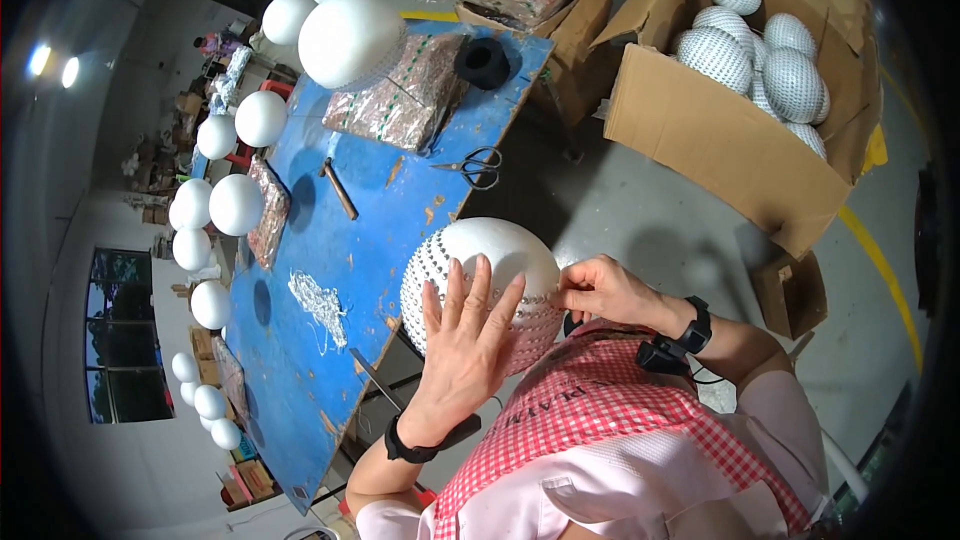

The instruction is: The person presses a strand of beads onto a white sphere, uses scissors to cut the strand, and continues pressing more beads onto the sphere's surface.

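Note:
A large white foam ball [505,242] rests at my lap, close to the table's edge. Rows of small silvery studs cover its left side and lower part, while its top is smooth and bare. My left hand [464,338] lies spread on the studded side, fingers stretched out and pressing the surface. At the ball's right edge, my right hand [606,290] is closed in a pinch against the end of a stud row. Whatever sits between those fingertips is too small to make out. Part of the ball's underside is hidden by my left hand and the checked apron [600,395].
Scissors [474,168], a hammer [339,190], a tangle of silvery strands [318,306] and a black roll [483,63] lie on the blue table [300,380]. Plain white balls [350,40] hang or stand along its far side. At right, a cardboard box [700,155] holds several studded balls.

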